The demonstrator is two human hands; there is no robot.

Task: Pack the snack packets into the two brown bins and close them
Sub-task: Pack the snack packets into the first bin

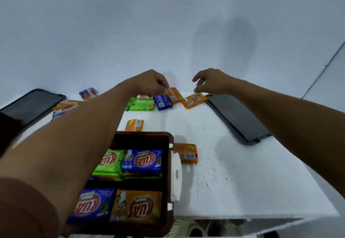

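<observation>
A brown bin (169,163) sits at the table's near edge and holds blue, green and orange snack packets in two rows. At the far edge lie a green packet (142,105), a blue packet (162,102), a face-down orange packet (174,95) and a face-up orange packet (195,99). My left hand (154,83) reaches over the bin, and its curled fingertips pinch the far corner of the face-down orange packet, right beside the blue one. My right hand (211,82) pinches the far edge of the face-up orange packet. Two more orange packets (134,125) (186,152) lie near the bin.
A dark lid (237,118) lies flat at the right, another dark lid (29,105) at the left. More packets (88,93) (65,106) lie behind my left arm. A white latch (176,174) sticks out from the bin's right wall. A pale wall stands just behind the white table (242,181).
</observation>
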